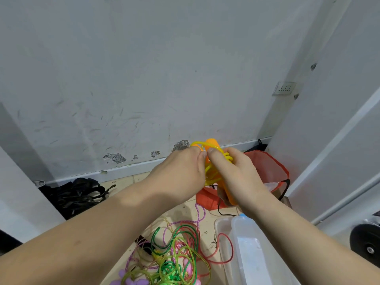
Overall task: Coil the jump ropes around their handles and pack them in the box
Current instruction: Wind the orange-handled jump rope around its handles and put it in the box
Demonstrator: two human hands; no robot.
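I hold a jump rope with orange handles [212, 143] and a yellow cord [211, 171] up in front of the wall. The cord is looped several times around the handles. My left hand [181, 171] pinches the cord at the top, and my right hand [236, 173] grips the handles with the coils. Their fingertips meet at the top of the bundle. Below, on the floor, lies a tangled pile of ropes [174, 254] in green, yellow-green, pink, purple and red. A clear plastic box [222, 229] stands at the lower right, partly hidden by my right forearm.
A red bag [267, 167] sits behind my hands by the wall corner. Black straps [76, 194] are heaped at the left along the skirting. A white lid or panel [250, 249] rests in the box. A black wheel [368, 241] shows at the far right.
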